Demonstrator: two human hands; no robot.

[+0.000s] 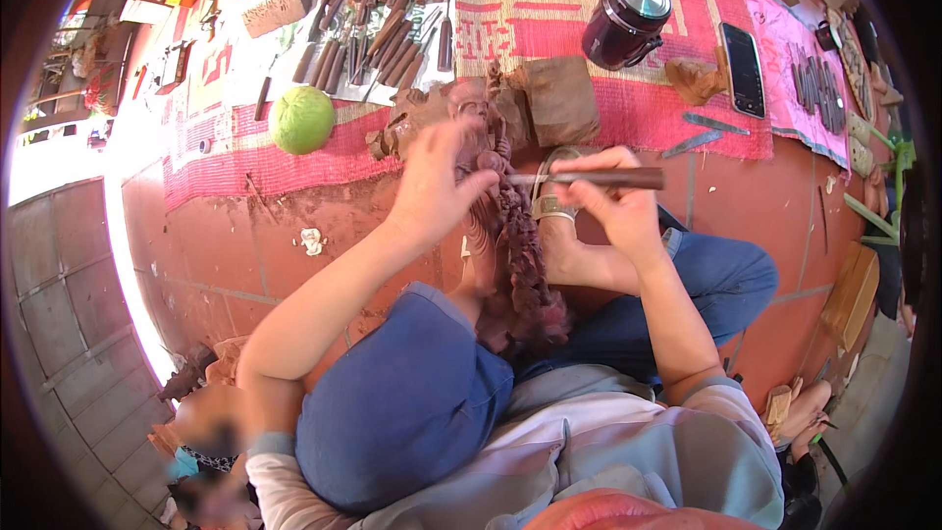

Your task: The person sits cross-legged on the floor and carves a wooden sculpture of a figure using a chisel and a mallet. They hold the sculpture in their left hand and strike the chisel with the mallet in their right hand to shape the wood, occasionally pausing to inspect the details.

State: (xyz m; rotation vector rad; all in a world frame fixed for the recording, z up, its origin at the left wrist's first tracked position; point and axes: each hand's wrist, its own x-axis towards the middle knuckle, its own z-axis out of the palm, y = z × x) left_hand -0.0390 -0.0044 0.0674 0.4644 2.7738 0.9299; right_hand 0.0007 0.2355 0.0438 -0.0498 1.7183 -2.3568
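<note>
A reddish-brown wood carving (520,245) of a figure, deeply cut along its right side, leans between my legs with its head pointing away from me. My left hand (438,182) grips the carving near the head, thumb toward me and fingers on the far side. In my right hand (620,198) is a carving chisel (628,178) with a dark wooden handle. Its blade points left and meets the carving just below the head, close to my left thumb. The exact tip is hard to make out.
Beyond the carving stand wood blocks (561,101) on a red and straw-coloured mat (363,149). Many chisels (388,44) lie far left, near a green round fruit (301,121). A dark flask (626,22), a phone (743,69) and more tools (818,93) are right.
</note>
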